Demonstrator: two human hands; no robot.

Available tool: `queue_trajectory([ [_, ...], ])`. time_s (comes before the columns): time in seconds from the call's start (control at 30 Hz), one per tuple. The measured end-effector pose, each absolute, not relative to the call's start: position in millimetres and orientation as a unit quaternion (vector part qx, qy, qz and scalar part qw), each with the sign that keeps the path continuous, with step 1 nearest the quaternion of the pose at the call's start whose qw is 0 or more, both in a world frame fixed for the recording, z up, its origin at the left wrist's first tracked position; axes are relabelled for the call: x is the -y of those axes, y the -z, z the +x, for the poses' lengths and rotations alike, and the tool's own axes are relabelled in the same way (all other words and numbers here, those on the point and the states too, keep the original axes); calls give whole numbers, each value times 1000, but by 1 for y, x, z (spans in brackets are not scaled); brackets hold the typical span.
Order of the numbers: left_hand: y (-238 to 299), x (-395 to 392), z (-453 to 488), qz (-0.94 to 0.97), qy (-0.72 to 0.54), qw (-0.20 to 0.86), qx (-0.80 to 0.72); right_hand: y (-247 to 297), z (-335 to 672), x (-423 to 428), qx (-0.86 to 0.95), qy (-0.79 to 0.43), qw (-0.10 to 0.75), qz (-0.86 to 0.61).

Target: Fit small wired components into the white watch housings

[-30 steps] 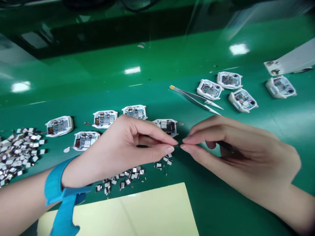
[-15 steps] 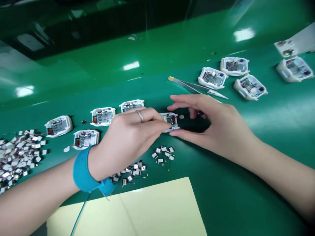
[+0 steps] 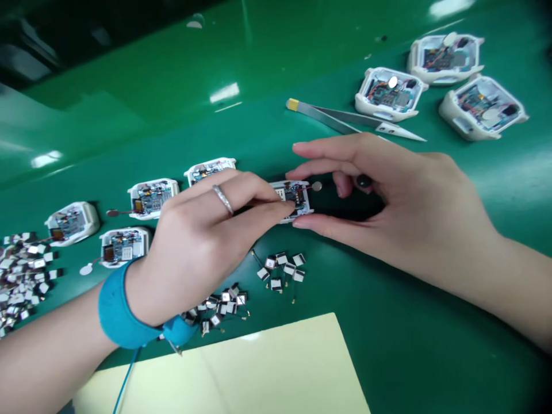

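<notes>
A small white watch case (image 3: 305, 201) with a circuit board inside lies on the green mat, and a round disc on a red wire sticks out at its right. My left hand (image 3: 202, 230), wearing a ring and a blue wrist strap, covers the case's left part. Its thumb and fingers are pinched together over the board; what they hold is hidden. The thumb and a finger of my right hand (image 3: 401, 195) rest at the near and far edges of the same case, its index finger raised. A round black end (image 3: 363, 183) shows among its curled fingers.
Tweezers (image 3: 332, 118) lie beyond my right hand, beside several open watch cases (image 3: 390, 95). More cases (image 3: 153, 198) stand at the left, near a heap of small square parts with leads (image 3: 26, 276). Smaller groups of parts (image 3: 276, 283) and a yellow sheet (image 3: 267, 368) lie closer.
The view has moved closer and shifted, so the cases at right look larger and higher. Both hands stay at the same watch case, with the left still pinched over it.
</notes>
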State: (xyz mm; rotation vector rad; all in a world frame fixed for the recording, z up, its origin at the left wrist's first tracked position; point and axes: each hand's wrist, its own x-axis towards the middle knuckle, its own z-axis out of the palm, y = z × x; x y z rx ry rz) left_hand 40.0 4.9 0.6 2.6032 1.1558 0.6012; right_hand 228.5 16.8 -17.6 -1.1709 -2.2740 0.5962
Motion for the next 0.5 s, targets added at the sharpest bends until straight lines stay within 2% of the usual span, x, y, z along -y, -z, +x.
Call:
queue_trajectory([
  [0.13,0,-5,42,879,-217,122,-408,19,229,-17,835,-216,250,-439],
  [0.3,1,-4,40,901,-216,69,-369,19,230,-17,836,-208,251,-442],
  [0.5,-2,-2,41,900,-182,56,-391,19,229,-16,835,-209,246,-446],
])
